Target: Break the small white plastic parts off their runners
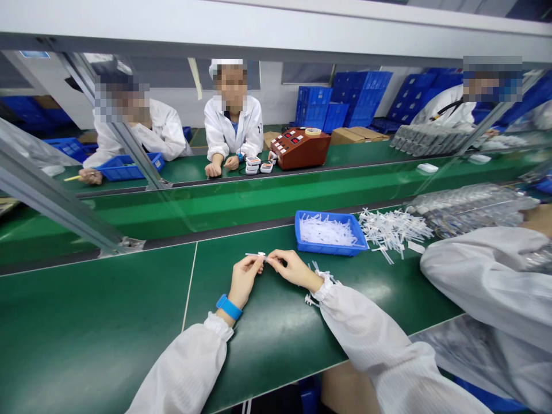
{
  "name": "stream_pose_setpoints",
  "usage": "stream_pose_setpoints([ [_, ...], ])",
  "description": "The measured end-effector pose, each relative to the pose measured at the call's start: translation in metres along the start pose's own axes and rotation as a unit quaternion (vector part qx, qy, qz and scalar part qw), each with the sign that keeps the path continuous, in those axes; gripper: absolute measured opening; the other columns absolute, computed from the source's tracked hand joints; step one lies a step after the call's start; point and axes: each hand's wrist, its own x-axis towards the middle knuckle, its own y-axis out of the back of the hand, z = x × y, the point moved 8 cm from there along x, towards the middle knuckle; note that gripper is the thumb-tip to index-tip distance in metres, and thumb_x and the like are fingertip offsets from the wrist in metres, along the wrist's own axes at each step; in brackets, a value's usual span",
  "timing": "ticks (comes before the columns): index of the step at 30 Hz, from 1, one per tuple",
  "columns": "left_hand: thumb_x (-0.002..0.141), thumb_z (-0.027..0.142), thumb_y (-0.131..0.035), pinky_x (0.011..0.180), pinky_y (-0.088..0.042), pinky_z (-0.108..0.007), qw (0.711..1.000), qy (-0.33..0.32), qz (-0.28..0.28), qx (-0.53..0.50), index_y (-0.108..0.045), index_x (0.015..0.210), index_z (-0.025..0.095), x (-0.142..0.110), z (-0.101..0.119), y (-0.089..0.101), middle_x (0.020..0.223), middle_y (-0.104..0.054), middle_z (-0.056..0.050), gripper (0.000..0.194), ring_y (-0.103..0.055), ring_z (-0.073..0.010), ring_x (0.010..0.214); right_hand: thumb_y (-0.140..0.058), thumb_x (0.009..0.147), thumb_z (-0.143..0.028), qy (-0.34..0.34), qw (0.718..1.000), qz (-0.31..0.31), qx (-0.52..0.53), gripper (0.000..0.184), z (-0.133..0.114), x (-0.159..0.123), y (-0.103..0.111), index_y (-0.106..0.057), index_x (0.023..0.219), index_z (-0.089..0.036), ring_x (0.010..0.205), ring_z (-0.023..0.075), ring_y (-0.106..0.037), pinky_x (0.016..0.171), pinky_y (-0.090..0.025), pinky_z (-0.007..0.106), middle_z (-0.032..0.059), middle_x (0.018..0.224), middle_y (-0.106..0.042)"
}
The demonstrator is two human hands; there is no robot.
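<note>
My left hand [244,280] and my right hand [292,267] meet above the green table [107,322], both pinching the same small white plastic part [257,255] between fingertips. A blue band circles my left wrist [229,306]. A few loose white plastic pieces [314,284] lie by my right wrist. Just beyond my right hand stands a blue tray [330,248] holding several white pieces. To its right lies a heap of white plastic parts [393,227].
A co-worker's white sleeve [487,276] reaches in at the right, near clear bagged parts [470,207]. Past the green conveyor belt [259,198], three people in white coats sit by a red control box [301,148], a blue bin [125,168] and stacked blue crates [345,106].
</note>
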Motion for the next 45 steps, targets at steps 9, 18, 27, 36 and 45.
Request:
stream_pose_setpoints([
  [9, 0.072, 0.039, -0.070, 0.059, -0.044, -0.024, 1.000, -0.001, -0.003, 0.003, -0.069, 0.071, 0.016, 0.000, -0.001, -0.001, 0.063, -0.060, 0.000, 0.023, -0.052, -0.0120, 0.059, -0.044, 0.093, -0.038, -0.004, 1.000, 0.004, 0.003, 0.030, 0.000, 0.000, 0.000, -0.062, 0.083, -0.016, 0.058, 0.0112, -0.049, 0.055, -0.035, 0.022, 0.0003, 0.066, -0.058],
  [18, 0.069, 0.042, -0.072, 0.058, -0.045, -0.025, 1.000, 0.009, -0.002, 0.007, -0.070, 0.073, 0.015, 0.001, -0.004, -0.001, 0.062, -0.061, 0.000, 0.027, -0.053, -0.0124, 0.059, -0.045, 0.093, -0.035, -0.001, 1.000, 0.002, 0.004, 0.027, 0.001, 0.000, 0.000, -0.061, 0.082, -0.015, 0.057, 0.0098, -0.046, 0.054, -0.033, 0.022, -0.0010, 0.065, -0.056],
  [27, 0.072, 0.040, -0.070, 0.061, -0.044, -0.024, 0.999, 0.021, -0.008, -0.032, -0.069, 0.071, 0.013, 0.002, -0.011, -0.001, 0.063, -0.060, 0.000, 0.027, -0.052, -0.0112, 0.061, -0.048, 0.090, -0.037, -0.016, 0.999, 0.037, 0.000, 0.029, 0.002, -0.002, 0.003, -0.059, 0.074, -0.015, 0.050, 0.0082, -0.039, 0.050, -0.031, 0.021, -0.0021, 0.058, -0.052],
  [36, 0.072, 0.043, -0.071, 0.062, -0.043, -0.024, 0.997, 0.027, 0.000, -0.067, -0.066, 0.067, 0.014, 0.001, -0.011, -0.002, 0.063, -0.059, 0.000, 0.030, -0.051, -0.0102, 0.060, -0.051, 0.090, -0.033, 0.007, 0.998, 0.059, -0.024, 0.026, -0.002, -0.001, 0.004, -0.064, 0.076, -0.015, 0.054, 0.0091, -0.043, 0.052, -0.033, 0.022, 0.0011, 0.065, -0.061],
  [45, 0.073, 0.044, -0.070, 0.061, -0.043, -0.025, 0.997, 0.029, 0.005, -0.076, -0.066, 0.072, 0.013, 0.000, -0.013, -0.002, 0.063, -0.057, 0.000, 0.031, -0.049, -0.0105, 0.059, -0.051, 0.089, -0.033, 0.025, 0.997, 0.068, -0.028, 0.028, -0.006, -0.002, 0.006, -0.066, 0.074, -0.015, 0.056, 0.0109, -0.049, 0.053, -0.036, 0.023, 0.0029, 0.066, -0.063],
])
